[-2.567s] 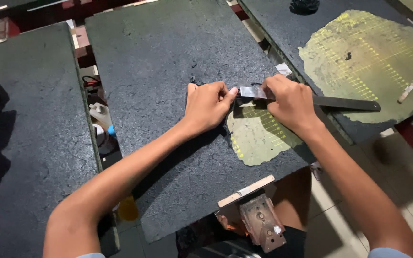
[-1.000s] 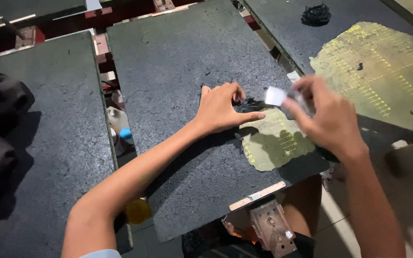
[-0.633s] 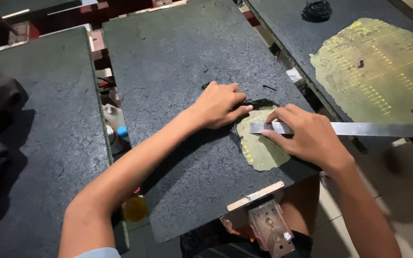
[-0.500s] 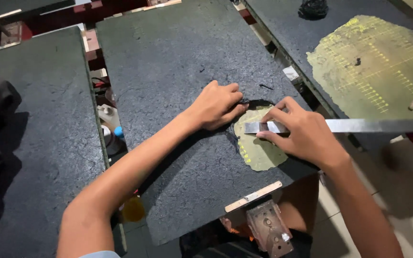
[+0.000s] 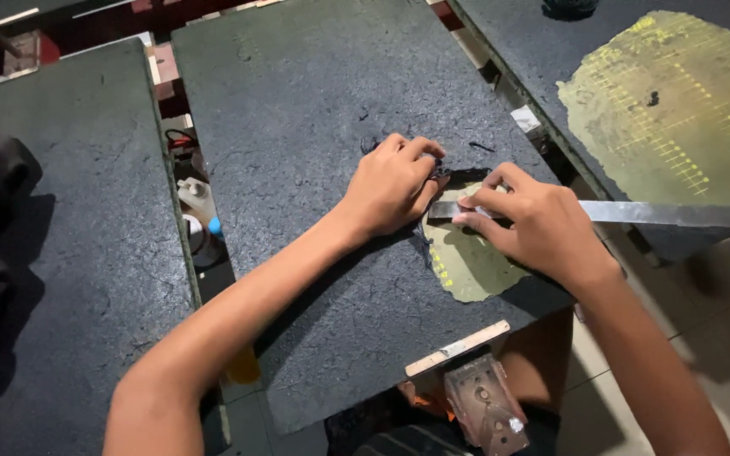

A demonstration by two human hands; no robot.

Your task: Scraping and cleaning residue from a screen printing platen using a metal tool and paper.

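Steel ruler (image 5: pixel 652 214) pinched flat under right hand (image 5: pixel 534 228) on yellow patch (image 5: pixel 466 266); left hand (image 5: pixel 390 186) curled, perhaps pressing slab (image 5: pixel 314 110).

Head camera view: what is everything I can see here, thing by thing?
dark boards: three, grey-black, left, middle and upper right
small yellow-green patch: one, on the middle board by the hands
large yellow-green patch: one, with rows of marks, on the right board
metal ruler: one, silver, across the small patch, reaching right
wooden strip: one, pale, at the middle board's lower edge
metal bracket: one, grey, below the strip
small bottles: several, whitish, one with blue, in the gap between boards
left hand: flat, at the patch's edge
right hand: pressing the ruler's end
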